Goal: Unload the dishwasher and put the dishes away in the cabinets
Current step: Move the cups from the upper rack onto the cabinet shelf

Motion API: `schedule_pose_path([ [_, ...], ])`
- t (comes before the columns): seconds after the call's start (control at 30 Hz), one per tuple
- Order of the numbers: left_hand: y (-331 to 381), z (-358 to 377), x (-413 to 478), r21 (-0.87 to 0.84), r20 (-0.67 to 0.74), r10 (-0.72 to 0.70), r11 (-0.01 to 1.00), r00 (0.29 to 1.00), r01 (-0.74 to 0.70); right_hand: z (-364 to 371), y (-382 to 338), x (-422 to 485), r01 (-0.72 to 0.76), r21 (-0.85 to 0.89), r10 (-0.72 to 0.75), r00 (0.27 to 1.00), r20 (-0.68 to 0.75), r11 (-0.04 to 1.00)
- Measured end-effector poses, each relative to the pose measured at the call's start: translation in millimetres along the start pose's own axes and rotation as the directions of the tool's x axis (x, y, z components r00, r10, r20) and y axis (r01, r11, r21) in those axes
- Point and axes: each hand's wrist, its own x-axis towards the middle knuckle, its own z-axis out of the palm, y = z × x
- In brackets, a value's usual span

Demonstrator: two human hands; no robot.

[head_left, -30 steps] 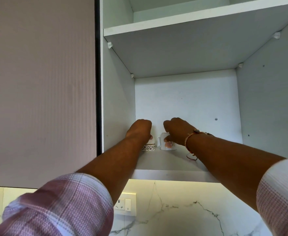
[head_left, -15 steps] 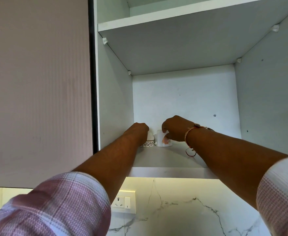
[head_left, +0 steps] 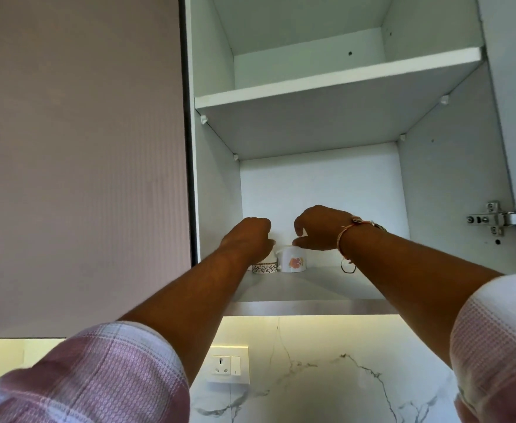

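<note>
Centre frame, on the cabinet's lower shelf (head_left: 327, 288): our left hand (head_left: 246, 241) curls over a patterned cup (head_left: 264, 268), its grip hidden. Our right hand (head_left: 317, 230), loosely curled and holding nothing, hovers at the floral mug (head_left: 292, 261). Careless withdrawal could topple both.

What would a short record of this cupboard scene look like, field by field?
place: open cabinet, lower shelf
cups: patterned cup and floral cup, upright, side by side
left hand: over patterned cup, grip hidden
right hand: above floral cup, thumb at rim
</note>
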Motion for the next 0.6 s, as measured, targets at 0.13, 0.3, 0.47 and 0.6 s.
schedule_pose_path([
  [0.13, 8, -18, -35, 0.005, -0.019, 0.08, 0.997, 0.997, -0.08, -31, -15, -35, -0.02, -0.037, 0.017, 0.997, -0.072, 0.999],
  [0.3, 25, -49, -84, -0.024, -0.102, 0.18, 0.983, 0.978, -0.184, -56, -40, -97, -0.084, 0.001, 0.083, 0.97, -0.23, 0.996],
  [0.47, 39, -67, -140, -0.26, -0.181, 0.226, 0.928, 0.957, -0.268, -70, -66, -169, -0.168, 0.043, 0.174, 0.951, -0.255, 0.985],
  [0.6, 55, -67, -194, -0.414, -0.174, 0.224, 0.867, 0.959, -0.278, -75, -89, -232, -0.265, 0.125, 0.289, 0.926, -0.241, 0.956],
])
